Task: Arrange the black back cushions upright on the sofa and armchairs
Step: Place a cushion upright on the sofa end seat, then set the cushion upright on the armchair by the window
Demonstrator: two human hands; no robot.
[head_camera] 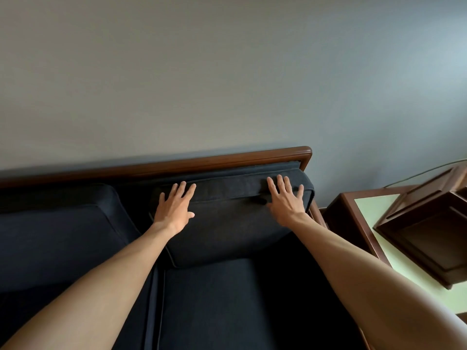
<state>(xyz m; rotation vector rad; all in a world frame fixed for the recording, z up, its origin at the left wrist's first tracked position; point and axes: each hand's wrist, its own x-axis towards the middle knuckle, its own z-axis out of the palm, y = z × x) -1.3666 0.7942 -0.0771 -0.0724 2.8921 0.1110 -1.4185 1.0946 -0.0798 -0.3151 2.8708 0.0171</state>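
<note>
Two bare forearms enter from the bottom corners of the frame and converge toward the centre. Beneath them, in the lower centre, lies the dark seat cushion (222, 304) of the sofa (141, 170); a vertical seam at lower centre-left separates it from a neighbouring seat section.

At mid-frame the black back cushion (227, 223) stands nearly upright on the seat, its top edge leaning back toward the wooden top rail (227, 157). The left hand (174, 207) lies flat on the cushion's upper left face — fingers straight and spread, thumb out to the side, gripping nothing. The right hand (285, 198) lies flat on the upper right face in the same manner, with its fingertips reaching over the piped top edge. A small dark bulge sits on the cushion face just left of the right hand; it may be a tab or a fold, but the view is too dim to tell.

At centre left, a second black cushion (55, 218) rests against the backrest, set apart from the first by a dark gap.

At the right of the frame a wooden side table (353, 223) with a pale green top stands just beside the sofa end, carrying a dark wooden box-like object (424, 233). A thin cable (424, 171) arcs above it. The plain grey wall (227, 72) fills the upper half of the frame.
</note>
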